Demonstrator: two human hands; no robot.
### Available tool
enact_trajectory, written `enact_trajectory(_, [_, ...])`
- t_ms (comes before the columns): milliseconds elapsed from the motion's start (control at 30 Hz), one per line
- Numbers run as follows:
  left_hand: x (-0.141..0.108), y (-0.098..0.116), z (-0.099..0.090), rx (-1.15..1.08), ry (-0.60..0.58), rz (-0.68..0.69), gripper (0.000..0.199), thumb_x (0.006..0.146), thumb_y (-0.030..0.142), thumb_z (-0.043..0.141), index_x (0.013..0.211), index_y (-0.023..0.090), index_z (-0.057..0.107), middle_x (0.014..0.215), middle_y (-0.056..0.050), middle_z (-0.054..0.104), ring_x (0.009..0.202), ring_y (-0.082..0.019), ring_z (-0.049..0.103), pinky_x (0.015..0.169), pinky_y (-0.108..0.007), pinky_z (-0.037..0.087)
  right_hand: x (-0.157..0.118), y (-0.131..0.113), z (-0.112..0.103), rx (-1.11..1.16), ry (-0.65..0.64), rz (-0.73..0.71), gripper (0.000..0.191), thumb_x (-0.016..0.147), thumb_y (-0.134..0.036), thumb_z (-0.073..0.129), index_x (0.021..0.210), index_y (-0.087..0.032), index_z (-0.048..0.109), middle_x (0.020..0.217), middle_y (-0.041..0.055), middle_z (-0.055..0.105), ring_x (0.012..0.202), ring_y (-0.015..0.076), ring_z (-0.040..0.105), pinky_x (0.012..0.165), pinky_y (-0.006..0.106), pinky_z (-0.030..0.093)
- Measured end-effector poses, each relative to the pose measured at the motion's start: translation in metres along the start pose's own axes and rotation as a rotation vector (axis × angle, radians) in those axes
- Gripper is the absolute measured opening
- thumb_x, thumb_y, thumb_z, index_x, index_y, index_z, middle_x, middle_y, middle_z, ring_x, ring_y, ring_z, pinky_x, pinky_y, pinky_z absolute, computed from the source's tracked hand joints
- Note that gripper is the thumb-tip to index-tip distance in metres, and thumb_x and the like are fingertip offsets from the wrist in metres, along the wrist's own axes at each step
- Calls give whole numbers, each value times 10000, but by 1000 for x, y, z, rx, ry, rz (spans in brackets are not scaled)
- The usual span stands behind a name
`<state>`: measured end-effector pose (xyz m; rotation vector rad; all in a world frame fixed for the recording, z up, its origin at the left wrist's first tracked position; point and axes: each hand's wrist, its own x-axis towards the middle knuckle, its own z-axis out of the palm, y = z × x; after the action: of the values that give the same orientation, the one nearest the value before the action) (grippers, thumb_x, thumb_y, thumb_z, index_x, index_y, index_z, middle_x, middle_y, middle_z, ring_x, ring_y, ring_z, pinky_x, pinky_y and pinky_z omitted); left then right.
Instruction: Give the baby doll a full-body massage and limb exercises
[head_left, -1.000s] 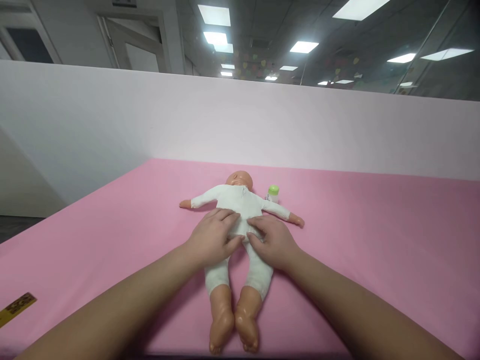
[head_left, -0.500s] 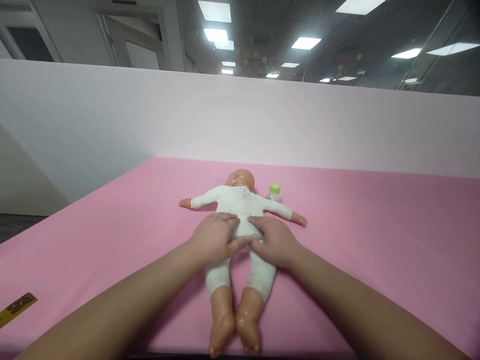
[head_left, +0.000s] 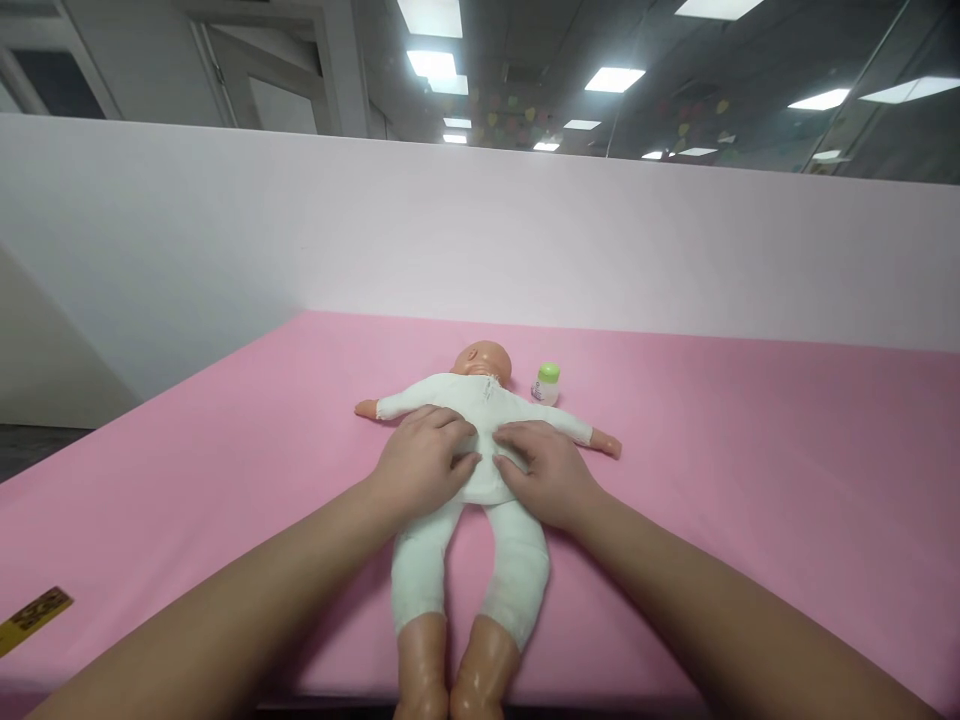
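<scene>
A baby doll (head_left: 487,485) in a white top and leggings lies stretched out on the pink surface, head away from me. Its head is turned so that an ear shows, and its arms are spread. My left hand (head_left: 429,455) rests on the left side of its torso, fingers extended and thumb apart. On the torso's right side lies my right hand (head_left: 551,470), fingers slightly bent, thumb apart from them. Both thumbs point inward with a gap of white cloth between them. The lower picture edge cuts off the doll's feet.
A small clear bottle with a green cap (head_left: 547,385) stands right of the doll's head. The pink padded surface (head_left: 712,480) meets a low white wall (head_left: 480,235) at the back. A yellow label (head_left: 36,620) is at the front left.
My hands have moved slightly up the torso, and my thumbs have parted. The doll's legs and the top's hem now reach nearer to me, the feet passing out of view.
</scene>
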<state>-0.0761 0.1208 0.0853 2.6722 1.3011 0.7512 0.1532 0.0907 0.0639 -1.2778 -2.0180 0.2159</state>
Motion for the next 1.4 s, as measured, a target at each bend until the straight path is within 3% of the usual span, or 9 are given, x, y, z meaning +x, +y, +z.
enact_trajectory(167, [-1, -4, 6, 57, -13, 24, 530, 977, 372, 606, 1474, 189, 632, 1599, -96, 558, 1511, -322, 470, 1264, -523, 389, -2, 4, 5, -65, -26, 42, 564, 954, -339, 683, 1477, -132, 648, 1547, 140, 604, 1467, 326, 540, 1256, 533, 416])
enact_trajectory(400, [-1, -3, 5, -6, -159, -19, 536, 996, 413, 530, 1471, 184, 630, 1634, -124, 517, 1525, -336, 475, 1213, -524, 449, 0, 1, -2, -19, -173, 101, 515, 995, -372, 631, 1466, -167, 672, 1501, 116, 648, 1426, 320, 590, 1222, 511, 460])
enact_trajectory(600, [0, 2, -8, -49, -194, -48, 366, 950, 419, 578, 1228, 246, 743, 1159, -90, 775, 1033, -328, 733, 835, -431, 532, 1, -8, -9, 7, -195, 90, 368, 959, -289, 652, 1304, -253, 773, 1284, 56, 777, 1176, 306, 727, 997, 449, 572])
enact_trajectory(767, [1, 2, -20, -137, -256, -111, 459, 990, 621, 530, 817, 242, 722, 692, -19, 679, 671, -229, 631, 626, -363, 386, 2, -14, -16, 27, -218, 97, 212, 982, -333, 649, 1093, -275, 821, 1010, 18, 808, 889, 251, 735, 756, 372, 554])
enact_trajectory(900, [4, 0, -19, -118, -179, -125, 603, 1049, 625, 418, 637, 226, 603, 616, -19, 633, 652, -210, 597, 650, -377, 388, 3, -8, -15, 59, -165, 48, 227, 1024, -391, 628, 1036, -268, 818, 1008, 21, 802, 940, 246, 731, 814, 386, 566])
enact_trajectory(1000, [5, -1, -12, -48, -104, -78, 485, 1039, 556, 492, 736, 234, 692, 776, -36, 722, 789, -238, 664, 748, -405, 480, 2, -2, -9, 10, -56, 12, 250, 1003, -388, 657, 1156, -250, 798, 1175, 52, 794, 1120, 286, 721, 998, 456, 561])
enact_trajectory(1067, [4, -1, -7, 2, -28, -8, 342, 1016, 498, 557, 956, 244, 779, 1066, -65, 779, 1043, -284, 693, 929, -450, 533, 1, 2, -4, -32, -13, -3, 360, 986, -401, 670, 1288, -225, 756, 1339, 81, 746, 1274, 319, 671, 1117, 504, 520])
enact_trajectory(1200, [2, -2, 3, 74, 31, 55, 494, 1005, 433, 572, 1418, 186, 686, 1601, -109, 556, 1503, -341, 475, 1274, -529, 374, 0, 4, 1, -66, -77, 43, 559, 994, -432, 641, 1483, -161, 641, 1531, 121, 622, 1450, 339, 558, 1236, 549, 438])
enact_trajectory(1400, [2, -3, 7, 41, -133, 52, 517, 1034, 374, 488, 1473, 157, 652, 1627, -119, 520, 1537, -316, 468, 1279, -516, 397, 2, -1, -1, -50, -222, 44, 569, 1041, -451, 575, 1526, -156, 608, 1577, 135, 570, 1499, 327, 514, 1264, 535, 407])
